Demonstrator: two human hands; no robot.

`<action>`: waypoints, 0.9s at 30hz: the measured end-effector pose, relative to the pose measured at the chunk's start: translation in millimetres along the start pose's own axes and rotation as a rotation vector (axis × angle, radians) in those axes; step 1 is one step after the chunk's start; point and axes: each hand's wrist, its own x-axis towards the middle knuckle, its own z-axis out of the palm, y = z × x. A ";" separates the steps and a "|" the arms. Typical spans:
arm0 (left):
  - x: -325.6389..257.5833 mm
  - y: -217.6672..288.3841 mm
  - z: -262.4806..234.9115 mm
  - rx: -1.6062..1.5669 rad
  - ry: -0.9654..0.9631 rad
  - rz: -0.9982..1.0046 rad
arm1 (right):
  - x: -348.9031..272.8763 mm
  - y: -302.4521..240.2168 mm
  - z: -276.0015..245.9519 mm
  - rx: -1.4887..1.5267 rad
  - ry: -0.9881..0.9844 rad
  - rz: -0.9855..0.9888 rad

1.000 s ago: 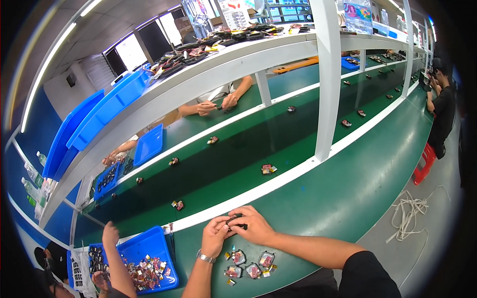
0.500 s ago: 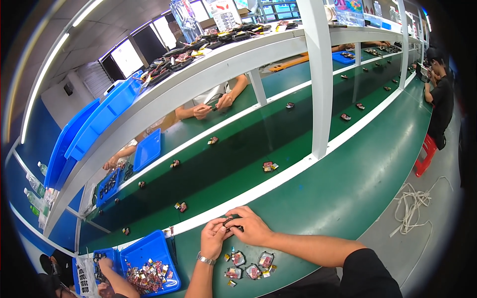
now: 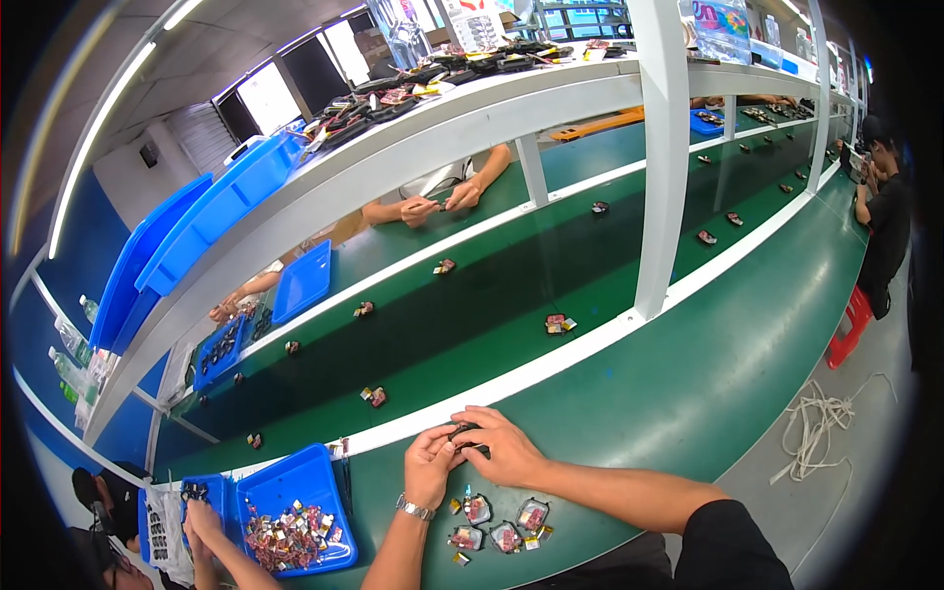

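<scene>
Over the green table, both my hands meet around a small black plastic casing [image 3: 460, 434], mostly covered by my fingers. My left hand [image 3: 429, 466], with a metal watch at its wrist, pinches it from the left. My right hand [image 3: 500, 448] curls over it from the right with thumb and fingers. Just below my hands lie several small open casings [image 3: 506, 536] with clear-grey shells, red circuit boards and black rims. Small silver-and-yellow battery cells [image 3: 532, 542] lie beside them.
A blue tray [image 3: 344, 506] heaped with small boards and batteries stands at my left; a co-worker's hands [image 3: 202, 521] reach into a tray beyond it. Past a white rail runs a green conveyor [image 3: 482, 324] carrying spaced parts. A white post [image 3: 661, 197] and loaded shelf [image 3: 551, 84] rise ahead.
My view has shifted slightly, while my hands keep hold of the casing with small finger movements. At the lower left, the co-worker's hands have come together over the far tray.
</scene>
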 end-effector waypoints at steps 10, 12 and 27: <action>-1.5 8.0 8.4 -0.066 -0.010 -0.029 | 5.5 -2.6 -10.2 -0.246 0.096 -0.207; -1.5 6.8 5.6 -0.055 -0.024 -0.048 | 5.4 -3.3 -8.7 -0.275 0.102 -0.232; -0.7 5.9 3.3 -0.065 -0.046 -0.075 | 3.5 -7.9 -6.5 -0.299 0.109 -0.206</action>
